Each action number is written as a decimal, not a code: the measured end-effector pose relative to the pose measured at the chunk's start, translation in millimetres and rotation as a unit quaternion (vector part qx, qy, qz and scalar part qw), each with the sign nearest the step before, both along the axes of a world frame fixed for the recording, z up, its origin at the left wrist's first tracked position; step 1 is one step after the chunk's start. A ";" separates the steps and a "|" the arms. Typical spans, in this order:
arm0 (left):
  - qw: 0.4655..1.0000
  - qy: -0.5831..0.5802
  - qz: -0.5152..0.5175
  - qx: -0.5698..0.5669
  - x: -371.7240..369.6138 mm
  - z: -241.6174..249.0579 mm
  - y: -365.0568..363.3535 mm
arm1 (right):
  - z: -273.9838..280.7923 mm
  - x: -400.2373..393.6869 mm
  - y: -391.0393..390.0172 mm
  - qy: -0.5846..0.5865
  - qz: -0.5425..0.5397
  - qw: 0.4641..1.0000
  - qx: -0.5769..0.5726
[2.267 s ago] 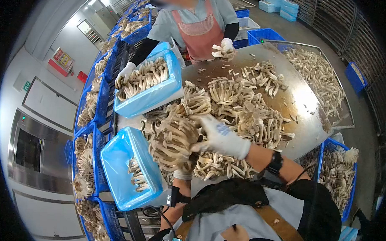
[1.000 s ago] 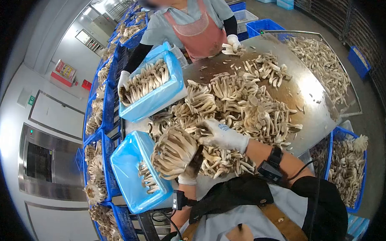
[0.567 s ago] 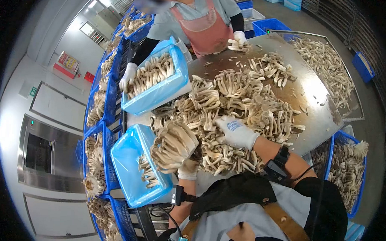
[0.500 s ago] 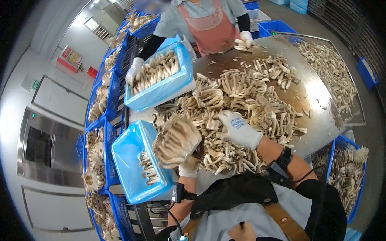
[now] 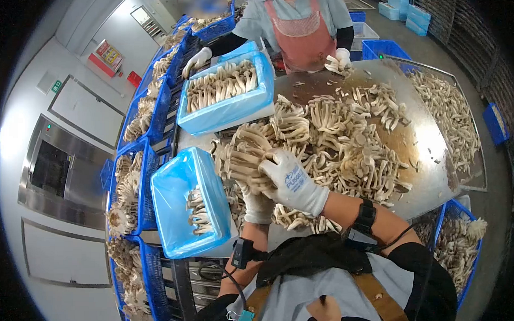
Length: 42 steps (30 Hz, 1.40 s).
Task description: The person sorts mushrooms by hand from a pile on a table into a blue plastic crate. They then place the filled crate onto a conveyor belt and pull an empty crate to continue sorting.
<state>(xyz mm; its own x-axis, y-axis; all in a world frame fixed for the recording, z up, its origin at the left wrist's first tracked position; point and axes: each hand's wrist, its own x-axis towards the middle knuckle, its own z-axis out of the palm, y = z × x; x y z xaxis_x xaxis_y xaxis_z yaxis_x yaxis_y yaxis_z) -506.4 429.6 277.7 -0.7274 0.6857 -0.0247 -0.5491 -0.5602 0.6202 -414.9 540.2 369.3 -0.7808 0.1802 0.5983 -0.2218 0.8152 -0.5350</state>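
Observation:
A large mushroom cluster [image 5: 246,154] with pale stems and grey-brown caps is held up in front of me. My left hand [image 5: 257,204], in a white glove, grips it from below, with its fingers partly hidden behind the stems. On the cluster's right side, my gloved right hand [image 5: 293,181] has its thumb and fingers closed on the stems. Just left of the hands stands a blue-lined tray [image 5: 174,186], tilted, with a short row of mushrooms [image 5: 198,210] lying along its right side. A heap of mushrooms [image 5: 348,146] spreads over the metal table beyond my right hand.
Across the metal table [image 5: 433,149], a person in a pink apron [image 5: 299,37] has gloved hands near a fuller blue-lined tray [image 5: 227,108] and some mushrooms. Blue crates [image 5: 148,196] of mushroom clusters line the left. Another crate [image 5: 472,253] stands at right, below a mushroom-filled bin [image 5: 448,122].
My right hand has moved left from the heap onto the mushroom cluster. The cluster has tilted and shifted up and right. The other person's hand has lifted off the far tray.

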 end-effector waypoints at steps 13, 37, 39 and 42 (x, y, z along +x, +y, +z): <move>0.995 0.001 0.010 0.103 -36.3 6.4 4.6 | -27.6 15.6 61.7 -0.207 0.015 0.976 -0.068; 0.994 -0.046 -0.063 0.081 9.6 10.0 3.6 | -44.4 34.0 68.0 -0.052 0.009 0.799 -0.599; 0.992 -0.021 -0.059 0.107 2.6 6.3 1.2 | -3.1 42.9 58.0 0.055 -0.027 0.938 -0.342; 0.935 -0.158 -0.091 0.305 0.8 11.0 -1.0 | 11.9 40.5 39.9 -0.037 0.029 0.986 -0.162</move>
<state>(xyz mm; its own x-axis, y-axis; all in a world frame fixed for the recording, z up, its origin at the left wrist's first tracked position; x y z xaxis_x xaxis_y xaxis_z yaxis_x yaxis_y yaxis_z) -505.7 428.6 288.7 -0.6197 0.7539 0.2183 -0.7716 -0.6361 0.0062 -374.4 580.1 381.2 -0.8351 0.3055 0.4575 -0.2134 0.5866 -0.7812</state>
